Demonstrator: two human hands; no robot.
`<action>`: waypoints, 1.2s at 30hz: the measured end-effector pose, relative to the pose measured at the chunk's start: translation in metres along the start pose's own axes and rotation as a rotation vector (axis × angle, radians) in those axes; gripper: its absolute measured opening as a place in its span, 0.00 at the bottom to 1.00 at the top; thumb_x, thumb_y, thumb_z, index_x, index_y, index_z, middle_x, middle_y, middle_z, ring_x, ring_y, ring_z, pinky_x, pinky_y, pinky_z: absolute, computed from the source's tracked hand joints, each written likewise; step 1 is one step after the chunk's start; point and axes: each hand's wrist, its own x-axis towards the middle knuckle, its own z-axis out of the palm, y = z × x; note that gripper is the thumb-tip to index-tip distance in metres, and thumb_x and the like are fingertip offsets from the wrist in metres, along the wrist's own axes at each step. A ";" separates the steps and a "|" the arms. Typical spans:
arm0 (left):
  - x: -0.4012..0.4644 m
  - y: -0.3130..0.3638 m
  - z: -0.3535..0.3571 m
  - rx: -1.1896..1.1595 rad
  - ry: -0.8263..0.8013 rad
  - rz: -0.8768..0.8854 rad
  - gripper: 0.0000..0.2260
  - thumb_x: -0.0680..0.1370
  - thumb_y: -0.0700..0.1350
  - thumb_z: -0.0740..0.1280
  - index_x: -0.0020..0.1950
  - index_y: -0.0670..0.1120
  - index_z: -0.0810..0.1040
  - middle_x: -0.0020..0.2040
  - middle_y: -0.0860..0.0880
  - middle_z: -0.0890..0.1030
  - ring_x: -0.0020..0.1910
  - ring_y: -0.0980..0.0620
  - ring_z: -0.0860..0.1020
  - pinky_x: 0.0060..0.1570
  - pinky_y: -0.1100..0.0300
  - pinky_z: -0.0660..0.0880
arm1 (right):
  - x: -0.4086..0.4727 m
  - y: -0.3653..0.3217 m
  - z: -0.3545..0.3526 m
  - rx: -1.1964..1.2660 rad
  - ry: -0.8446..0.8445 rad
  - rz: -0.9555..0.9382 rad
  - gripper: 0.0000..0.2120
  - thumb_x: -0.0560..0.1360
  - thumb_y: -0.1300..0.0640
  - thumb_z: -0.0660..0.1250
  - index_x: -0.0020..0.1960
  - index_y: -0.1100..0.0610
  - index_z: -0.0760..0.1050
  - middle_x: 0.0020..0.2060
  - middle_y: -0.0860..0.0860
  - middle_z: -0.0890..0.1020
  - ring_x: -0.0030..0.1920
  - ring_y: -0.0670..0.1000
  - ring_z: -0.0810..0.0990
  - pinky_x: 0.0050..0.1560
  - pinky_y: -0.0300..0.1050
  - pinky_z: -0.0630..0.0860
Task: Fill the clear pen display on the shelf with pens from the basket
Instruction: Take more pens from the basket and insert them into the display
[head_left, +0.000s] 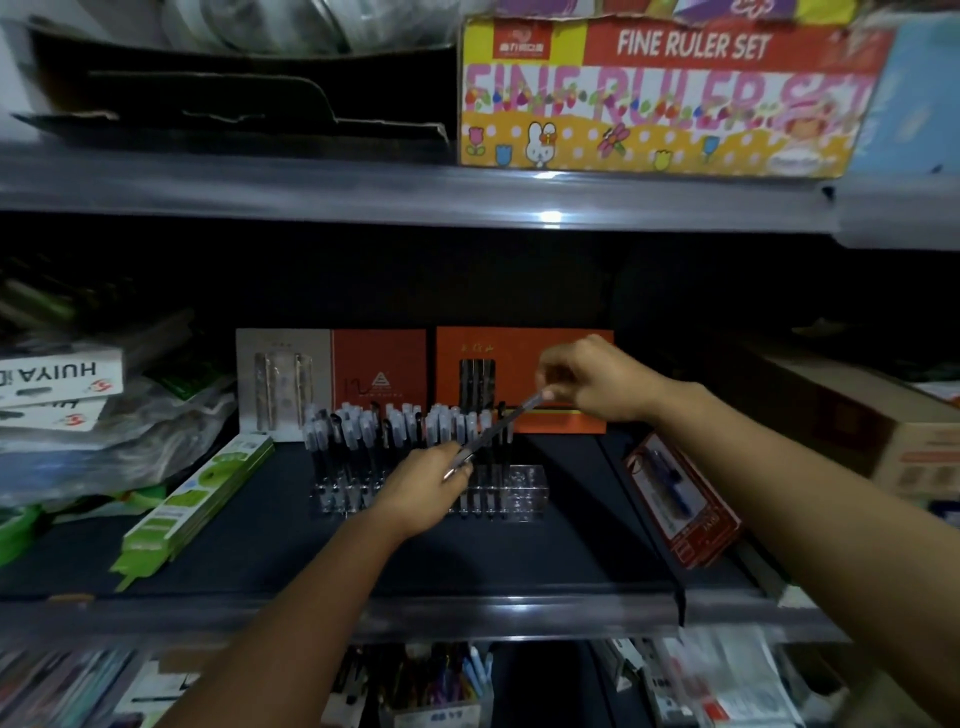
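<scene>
Clear pen display (527, 488) sits mid-shelf on the dark shelf (291, 551), in front of the orange pen boxes (519, 364); most of it looks filled; standing pens (374, 431) with pale caps pack the left and middle slots, dark-capped ones just right of middle; the far-right block of slots looks empty, clear plastic only; so judged roughly three-quarters done, a handful of holes left on the right; exact count not readable, frame is dim and soft.

One pen (498, 428) is in hand, held slanted above the display, not yet in a slot; left hand (426, 493) grips its lower end, fingers curled round it, just over the middle of the display; right hand (592, 384) pinches the upper end between thumb and fingertips, raised and further back, near the orange box; pen runs diagonally between the two hands; whether the cap is being checked or the pen passed across, cannot tell.

Basket is not in view; how many pens remain in it cannot be said.

Next step as judged: drop this pen upright into one of the free right-end slots, then fetch more; tight spacing means neighbouring pens could be knocked.

Around: green flat packs (202, 499) left of the display; red pack (680, 504) to the right; ruler set box (670, 98) on the shelf above.
</scene>
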 end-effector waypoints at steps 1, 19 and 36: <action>0.000 -0.002 0.000 0.010 0.001 -0.006 0.09 0.81 0.48 0.59 0.48 0.44 0.73 0.35 0.47 0.76 0.35 0.46 0.76 0.36 0.53 0.72 | -0.001 0.006 -0.005 0.003 0.008 0.027 0.05 0.74 0.64 0.69 0.42 0.55 0.77 0.39 0.53 0.83 0.42 0.51 0.80 0.46 0.50 0.77; 0.012 0.008 0.009 -0.033 0.013 0.051 0.05 0.81 0.47 0.59 0.49 0.47 0.68 0.36 0.49 0.72 0.33 0.51 0.71 0.35 0.54 0.69 | 0.013 0.039 0.015 -0.039 0.098 0.169 0.05 0.75 0.65 0.64 0.46 0.58 0.78 0.42 0.54 0.83 0.44 0.54 0.81 0.48 0.55 0.79; 0.016 -0.007 0.014 -0.034 0.015 0.040 0.08 0.80 0.48 0.61 0.43 0.47 0.70 0.35 0.49 0.74 0.34 0.50 0.73 0.36 0.56 0.69 | 0.036 0.025 0.068 -0.101 -0.046 0.125 0.11 0.74 0.68 0.65 0.45 0.52 0.75 0.33 0.41 0.73 0.38 0.46 0.75 0.36 0.35 0.66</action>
